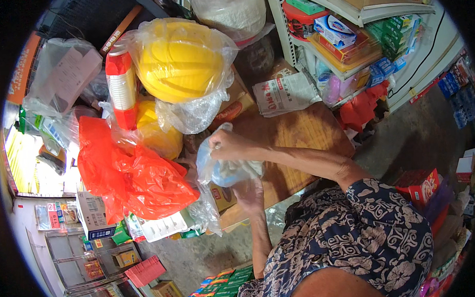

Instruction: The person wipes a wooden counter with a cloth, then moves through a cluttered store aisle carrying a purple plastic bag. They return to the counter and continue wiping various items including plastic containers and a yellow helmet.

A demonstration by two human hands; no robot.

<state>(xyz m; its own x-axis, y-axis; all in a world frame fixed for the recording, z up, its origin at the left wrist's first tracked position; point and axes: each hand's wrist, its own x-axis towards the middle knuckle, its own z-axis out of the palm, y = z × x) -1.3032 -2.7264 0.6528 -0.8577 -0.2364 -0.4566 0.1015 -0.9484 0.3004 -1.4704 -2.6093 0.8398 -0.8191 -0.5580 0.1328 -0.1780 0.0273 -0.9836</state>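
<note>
A translucent plastic bag point(227, 173) with pale blue and whitish contents is between my two hands, over the near end of a wooden tabletop point(299, 134). My right hand point(231, 144) grips the bunched upper part of it, fingers curled. Against its lower side rests my left hand point(249, 195), supporting it with fingers partly hidden behind the plastic. What exactly the bag contains cannot be made out. Just left of the hands lies a crumpled red plastic bag point(140, 179), and clear bubble wrap point(199, 110) is just beyond them.
Yellow hard-hat-like domes point(179, 60) in clear plastic crowd the back, beside a sleeve of white cups point(121, 87). Folded newspaper point(284, 94) lies at the table's far edge. A stocked shelf point(348, 70) stands to the right. Below left are a pink basket point(145, 271) and a carton point(166, 293).
</note>
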